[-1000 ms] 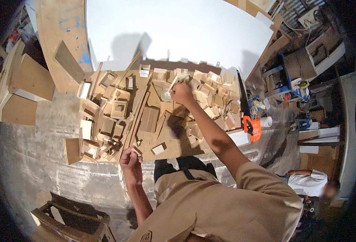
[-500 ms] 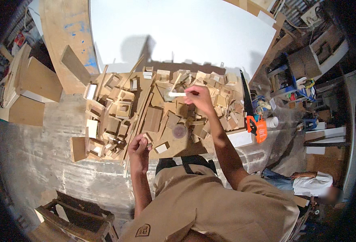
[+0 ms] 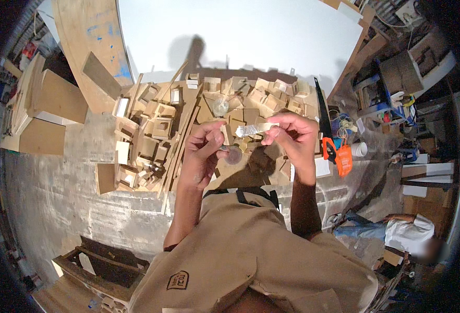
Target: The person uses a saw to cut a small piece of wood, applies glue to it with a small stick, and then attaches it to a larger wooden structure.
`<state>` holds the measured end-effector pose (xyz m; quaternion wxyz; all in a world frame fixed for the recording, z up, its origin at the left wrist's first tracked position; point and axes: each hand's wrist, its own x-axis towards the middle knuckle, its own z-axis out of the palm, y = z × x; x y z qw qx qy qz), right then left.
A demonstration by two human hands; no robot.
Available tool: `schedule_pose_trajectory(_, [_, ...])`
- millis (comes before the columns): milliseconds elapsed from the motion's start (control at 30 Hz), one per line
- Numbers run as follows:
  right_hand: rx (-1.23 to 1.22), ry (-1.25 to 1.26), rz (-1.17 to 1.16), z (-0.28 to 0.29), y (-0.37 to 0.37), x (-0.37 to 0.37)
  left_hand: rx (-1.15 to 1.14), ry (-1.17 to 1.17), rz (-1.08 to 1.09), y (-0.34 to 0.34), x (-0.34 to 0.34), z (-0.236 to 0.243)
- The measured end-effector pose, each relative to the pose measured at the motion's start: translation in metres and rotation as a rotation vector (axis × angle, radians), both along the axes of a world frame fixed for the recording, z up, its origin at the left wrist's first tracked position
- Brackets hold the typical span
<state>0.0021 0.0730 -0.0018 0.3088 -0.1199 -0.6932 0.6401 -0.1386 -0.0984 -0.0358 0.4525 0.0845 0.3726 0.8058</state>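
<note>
In front of my chest, my left hand (image 3: 201, 154) pinches a small block of wood (image 3: 226, 134) between thumb and fingers. My right hand (image 3: 295, 138), just to its right, grips a thin flat wooden stick (image 3: 267, 126). The stick's far end is coated in a white, paste-like substance and points at the block, with a small gap between them. Behind the hands a clear round container (image 3: 220, 107) stands on the worktable (image 3: 230, 180). A round, greyish disc (image 3: 232, 155) lies nearer me, partly behind my left fingers.
Many small wooden box-like pieces (image 3: 162, 128) crowd the table, with long strips (image 3: 180, 148) among them. A handsaw with an orange handle (image 3: 329, 149) lies at the right edge, near a white cup (image 3: 360, 149). A white panel (image 3: 251, 36) rises behind. Another person (image 3: 402, 232) is at the right.
My right hand has drawn the stick back from beside the clear container toward me. My left hand has lifted the block up and to the right, so both hands are now close together.
</note>
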Motion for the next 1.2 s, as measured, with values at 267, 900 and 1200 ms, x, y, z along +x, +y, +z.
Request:
schedule_pose_trajectory(267, [0.043,0.05,-0.024,0.009,-0.01,0.007,0.093,-0.055,-0.113,-0.001,0.018,0.035])
schedule_pose_trajectory(900, [0.855,-0.086,-0.181,0.074,-0.038,0.059,0.0,0.29,0.178,-0.011,0.054,0.039])
schedule_pose_trajectory(1200, [0.634,0.13,-0.331,0.051,-0.044,0.07,0.012,0.034,0.019,-0.02,0.069,0.048])
